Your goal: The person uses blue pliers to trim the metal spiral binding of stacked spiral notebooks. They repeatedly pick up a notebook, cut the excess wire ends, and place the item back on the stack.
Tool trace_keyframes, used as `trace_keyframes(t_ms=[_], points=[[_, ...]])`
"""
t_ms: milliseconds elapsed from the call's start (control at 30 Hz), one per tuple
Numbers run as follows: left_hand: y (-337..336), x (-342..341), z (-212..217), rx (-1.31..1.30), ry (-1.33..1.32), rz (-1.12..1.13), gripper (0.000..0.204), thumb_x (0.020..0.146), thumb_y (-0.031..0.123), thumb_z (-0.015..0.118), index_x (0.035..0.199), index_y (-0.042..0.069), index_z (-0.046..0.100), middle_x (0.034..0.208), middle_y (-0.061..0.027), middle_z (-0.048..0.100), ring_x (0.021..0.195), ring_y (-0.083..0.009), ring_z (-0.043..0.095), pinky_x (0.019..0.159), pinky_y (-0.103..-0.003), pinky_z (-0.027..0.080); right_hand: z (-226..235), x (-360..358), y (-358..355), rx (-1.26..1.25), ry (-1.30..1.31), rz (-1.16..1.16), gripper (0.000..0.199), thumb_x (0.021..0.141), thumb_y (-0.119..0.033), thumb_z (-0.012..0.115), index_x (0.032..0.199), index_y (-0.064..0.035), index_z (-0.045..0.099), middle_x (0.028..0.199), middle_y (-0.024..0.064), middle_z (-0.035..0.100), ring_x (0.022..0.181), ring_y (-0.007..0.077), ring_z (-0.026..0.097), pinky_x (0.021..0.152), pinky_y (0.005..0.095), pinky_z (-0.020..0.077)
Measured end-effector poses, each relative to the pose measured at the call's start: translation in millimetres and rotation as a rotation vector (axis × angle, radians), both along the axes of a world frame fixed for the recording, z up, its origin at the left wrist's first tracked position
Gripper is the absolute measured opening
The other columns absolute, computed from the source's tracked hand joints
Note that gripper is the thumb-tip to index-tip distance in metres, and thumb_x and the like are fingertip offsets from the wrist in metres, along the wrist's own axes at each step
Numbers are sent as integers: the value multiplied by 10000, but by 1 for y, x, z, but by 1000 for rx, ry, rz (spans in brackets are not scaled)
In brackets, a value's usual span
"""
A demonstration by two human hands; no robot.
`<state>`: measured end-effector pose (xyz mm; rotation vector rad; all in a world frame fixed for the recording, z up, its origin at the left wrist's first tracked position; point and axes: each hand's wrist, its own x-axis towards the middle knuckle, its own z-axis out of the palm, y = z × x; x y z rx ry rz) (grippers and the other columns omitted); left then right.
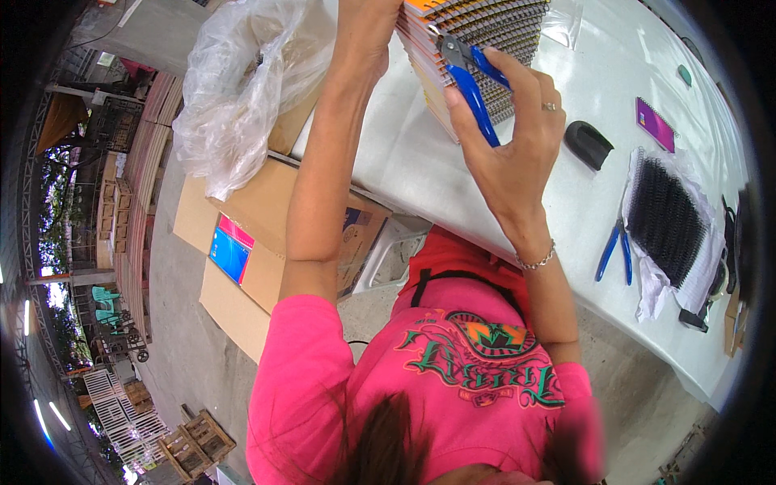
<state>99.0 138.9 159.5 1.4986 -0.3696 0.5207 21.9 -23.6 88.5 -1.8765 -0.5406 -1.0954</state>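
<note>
A stack of spiral-bound notebooks (505, 40) stands on the white-covered table at the top of the view, its rows of coils showing. My right hand (521, 133) grips blue-handled wire cutters (477, 101) by the handles, thumb on one side and fingers on the other. The cutters' metal jaws are at the near left edge of the stack, close to the coil ends. My left hand (368, 40) is beside the stack's left side; its fingers are cut off by the frame's upper edge and hidden behind the notebooks.
Right on the table (533, 214) lie a black curved piece (588, 145), a purple notebook (655, 125), loose black coils (667, 214) on white wrapping and blue-handled pliers (616, 252). To the left, an open cardboard box (271, 234) has a pink-and-blue notebook (233, 249) on it, near a clear plastic bag (242, 89).
</note>
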Motion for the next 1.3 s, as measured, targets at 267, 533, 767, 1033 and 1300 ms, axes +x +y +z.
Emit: trace_keyframes(t_ms=[267,533,767,1033,1300], points=[[-2,0,1,10,3,-10,309,926,194,678,1178,25,617,1116,-74,656,1039,-147,608,924,-269,464,5,-1,-4,210,332,330,338,875,-324,744,1094,-86,644,920,84,659,749,210,599,689,334,452],[-2,0,0,4,-22,-5,312,928,183,680,1187,26,608,1111,-74,652,1040,-149,604,923,-270,464,14,-17,-7,403,572,562,367,932,-313,704,1152,-35,609,923,97,654,805,192,605,725,319,467],[-1,-1,0,5,-16,-9,307,932,194,681,1180,29,608,1107,-70,652,1033,-139,600,920,-267,461,-14,-9,-2,-10,58,-47,512,788,-310,817,1237,-127,651,1097,80,622,1015,247,532,869,384,359],[0,2,-1,-2,-10,-18,309,933,195,674,1185,32,603,1104,-72,657,1020,-139,604,914,-265,460,-11,-3,-3,90,186,167,421,833,-283,788,1180,-90,647,954,103,658,823,228,616,729,353,455],[-2,0,1,-1,-12,0,322,931,198,681,1191,29,592,1096,-73,655,1017,-143,606,914,-269,464,-10,-9,-11,9,152,61,449,833,-321,782,1195,-98,637,1063,97,642,947,239,577,827,379,409]])
